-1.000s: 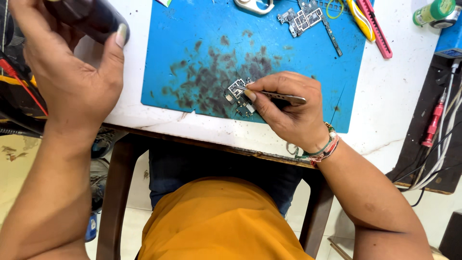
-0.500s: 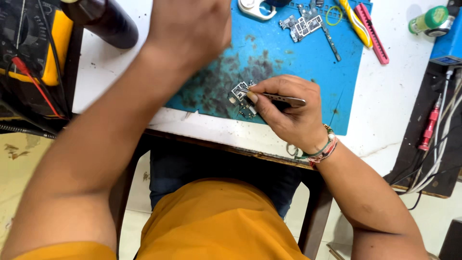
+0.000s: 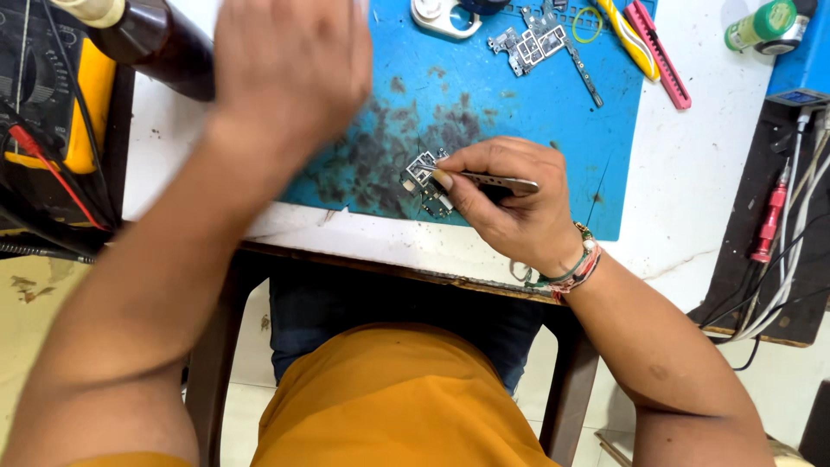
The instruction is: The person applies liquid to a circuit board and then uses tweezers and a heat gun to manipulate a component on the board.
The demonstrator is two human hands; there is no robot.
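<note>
A white table [image 3: 692, 199] carries a blue mat [image 3: 484, 78], stained dark just beyond the right fingers. The left hand [image 3: 290, 69] hangs blurred over the mat's left edge, back up; its fingers curl loosely, and whether they hold anything cannot be told. Just left of it lies a dark bottle [image 3: 151, 39] with a pale cap, and farther left a yellow meter [image 3: 73, 104] with red and black leads. The right hand [image 3: 506, 203] rests on the mat near its front edge, thumb and fingers pinched shut on metal tweezers [image 3: 497, 182]. The tweezer tips, past the thumbnail, touch a small circuit board [image 3: 426, 177] lying on the mat at the fingertips. Well beyond the knuckles lies another board [image 3: 529, 39], beside a yellow cutter [image 3: 629, 39] and a pink tool [image 3: 659, 56]. A green-capped tube [image 3: 761, 24] stands far right.
</note>
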